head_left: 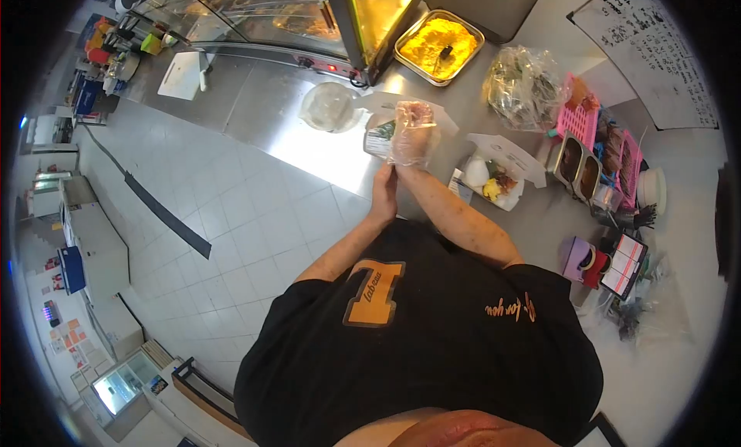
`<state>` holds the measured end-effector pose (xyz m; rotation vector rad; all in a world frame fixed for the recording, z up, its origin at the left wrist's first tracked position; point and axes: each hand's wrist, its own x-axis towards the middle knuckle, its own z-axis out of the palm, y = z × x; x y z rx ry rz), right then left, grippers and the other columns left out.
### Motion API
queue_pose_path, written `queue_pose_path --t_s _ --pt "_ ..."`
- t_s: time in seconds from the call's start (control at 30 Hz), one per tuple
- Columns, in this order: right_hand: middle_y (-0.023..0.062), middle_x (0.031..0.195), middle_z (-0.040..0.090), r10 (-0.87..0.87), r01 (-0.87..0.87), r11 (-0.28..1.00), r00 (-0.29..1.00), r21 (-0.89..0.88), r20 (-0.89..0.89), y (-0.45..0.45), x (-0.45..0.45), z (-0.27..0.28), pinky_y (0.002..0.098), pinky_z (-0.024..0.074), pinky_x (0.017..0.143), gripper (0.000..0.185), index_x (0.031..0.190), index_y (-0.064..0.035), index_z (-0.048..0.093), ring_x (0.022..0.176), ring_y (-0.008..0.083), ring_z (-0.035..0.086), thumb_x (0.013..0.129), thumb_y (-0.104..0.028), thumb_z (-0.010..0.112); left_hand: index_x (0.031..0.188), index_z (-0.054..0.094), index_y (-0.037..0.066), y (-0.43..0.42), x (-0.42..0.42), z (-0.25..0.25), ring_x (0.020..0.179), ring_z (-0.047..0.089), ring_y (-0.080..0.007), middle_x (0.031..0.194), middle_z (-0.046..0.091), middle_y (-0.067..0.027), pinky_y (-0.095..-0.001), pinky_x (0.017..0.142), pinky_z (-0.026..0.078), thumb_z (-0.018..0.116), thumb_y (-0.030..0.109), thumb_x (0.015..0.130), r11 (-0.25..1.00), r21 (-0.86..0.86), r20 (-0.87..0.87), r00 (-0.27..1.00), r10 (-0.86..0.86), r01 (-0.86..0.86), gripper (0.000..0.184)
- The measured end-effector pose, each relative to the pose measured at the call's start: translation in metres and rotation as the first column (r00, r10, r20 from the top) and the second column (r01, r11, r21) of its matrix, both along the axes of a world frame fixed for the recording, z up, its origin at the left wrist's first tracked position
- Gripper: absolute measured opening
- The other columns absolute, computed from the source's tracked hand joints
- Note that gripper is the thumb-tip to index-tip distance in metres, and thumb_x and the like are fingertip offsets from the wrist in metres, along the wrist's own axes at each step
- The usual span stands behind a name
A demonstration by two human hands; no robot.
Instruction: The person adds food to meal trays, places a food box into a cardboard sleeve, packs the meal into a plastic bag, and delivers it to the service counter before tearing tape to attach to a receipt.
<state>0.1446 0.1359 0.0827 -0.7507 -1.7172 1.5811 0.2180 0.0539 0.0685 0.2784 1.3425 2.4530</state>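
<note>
My right hand (414, 131) is inside a loose clear plastic glove (407, 155) and sits over the steel counter. Its fingers are blurred by the wrinkled plastic, so I cannot see how they are bent. My left hand (384, 191) is bare and closed at the right wrist, pinching the cuff of the glove. Just beyond and partly under the gloved hand is an open takeaway box (378, 140), with something green showing in it. To the right stands another open box (498, 186) holding a white mound, greens and yellow and brown food.
A round clear plastic container (328, 107) is left of the boxes. Behind are a glass warming cabinet (270, 19) and a metal tray of yellow food (438, 50). A bag of greens (526, 88), pink baskets (579, 121) and sauce pans (577, 163) line the right side.
</note>
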Motion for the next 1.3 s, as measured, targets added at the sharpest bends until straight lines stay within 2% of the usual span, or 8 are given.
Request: queue_pose_path --t_s 0.2,0.33,0.47,0.57,0.67,0.97,1.07,1.3 --pt "0.02 0.134 0.05 0.483 -0.471 0.866 0.875 0.169 -0.038 -0.047 -0.024 -0.018 0.0394 0.0392 0.104 0.043 0.131 -0.0019 0.05 0.125 0.0307 0.049 0.091 -0.013 0.062 0.15 0.027 0.002 -0.055 -0.095 0.046 0.136 0.034 -0.026 0.149 0.038 -0.0122 -0.0397 0.115 0.022 0.007 0.086 0.081 0.954 0.183 0.404 0.866 -0.293 0.237 0.111" --pt "0.0212 0.152 0.03 0.768 -0.768 0.577 0.626 0.279 0.136 -0.046 0.018 -0.02 0.0408 0.0257 0.115 0.061 0.146 -0.0047 0.035 0.141 0.0334 0.03 0.092 -0.019 0.06 0.135 0.046 -0.002 -0.067 -0.209 -0.053 0.106 0.056 -0.0245 0.112 0.061 -0.0096 -0.0399 0.091 0.045 0.025 0.061 0.1 0.942 -0.155 0.161 0.933 0.322 -0.299 0.075" --pt "0.0179 0.121 0.062 0.871 -0.882 0.458 0.421 -0.11 0.252 0.001 0.084 -0.03 0.038 0.0446 0.098 0.043 0.13 -0.0014 0.053 0.112 0.0268 0.059 0.092 -0.02 0.061 0.128 0.056 -0.001 -0.089 -0.279 -0.104 0.11 0.057 -0.0396 0.117 0.062 -0.0245 -0.0494 0.096 0.043 0.033 0.045 0.103 0.191 -0.667 -0.711 0.538 -0.453 -0.721 0.056" --pt "0.0149 0.103 0.07 0.669 -0.671 0.727 0.648 -0.142 0.365 0.049 0.145 -0.048 0.0362 0.0508 0.088 0.032 0.117 -0.001 0.062 0.097 0.0239 0.066 0.091 -0.02 0.062 0.127 0.058 0.001 -0.093 -0.268 -0.11 0.114 0.054 -0.0449 0.122 0.059 -0.0269 -0.0604 0.096 0.036 0.04 0.059 0.094 -0.236 -0.875 -0.109 0.646 -0.756 -0.423 0.069" --pt "0.0106 0.094 0.07 0.308 -0.315 0.948 0.866 -0.049 0.393 0.091 0.206 -0.063 0.0333 0.0521 0.081 0.026 0.111 -0.0022 0.065 0.088 0.0188 0.066 0.092 -0.019 0.061 0.12 0.061 -0.004 -0.089 -0.259 -0.096 0.111 0.056 -0.0446 0.118 0.061 -0.0273 -0.0556 0.099 0.036 0.044 0.062 0.091 0.07 -0.857 -0.423 0.618 -0.663 -0.511 0.074" --pt "0.0067 0.086 0.07 -0.279 0.316 0.949 0.861 -0.017 0.425 0.136 0.331 -0.084 0.0282 0.052 0.069 0.019 0.103 -0.0006 0.066 0.072 0.013 0.065 0.091 -0.016 0.063 0.112 0.063 -0.008 -0.082 -0.252 -0.072 0.115 0.053 -0.0419 0.118 0.06 -0.0291 -0.0493 0.103 0.034 0.056 0.059 0.087 -0.289 -0.863 -0.263 0.857 -0.444 -0.414 0.072" --pt "0.0081 0.083 0.07 -0.223 0.23 0.973 0.868 0.038 0.444 0.143 0.343 -0.105 0.0295 0.0522 0.067 0.017 0.099 -0.0015 0.067 0.071 0.0142 0.065 0.091 -0.016 0.063 0.119 0.06 -0.007 -0.091 -0.256 -0.064 0.121 0.05 -0.0397 0.123 0.059 -0.0261 -0.0449 0.107 0.032 0.065 0.052 0.084 0.214 -0.595 -0.755 0.449 -0.478 -0.775 0.068" --pt "0.0194 0.072 0.065 0.403 -0.641 0.71 0.71 0.292 0.577 0.087 0.166 -0.028 0.0451 0.0525 0.068 0.023 0.102 -0.0084 0.063 0.074 0.0332 0.068 0.088 -0.027 0.062 0.141 0.032 -0.008 -0.124 -0.24 -0.004 0.139 0.032 -0.0313 0.15 0.032 -0.0204 -0.0405 0.115 0.025 0.067 0.028 0.09 0.414 -0.532 -0.779 0.619 0.102 -0.739 0.071"
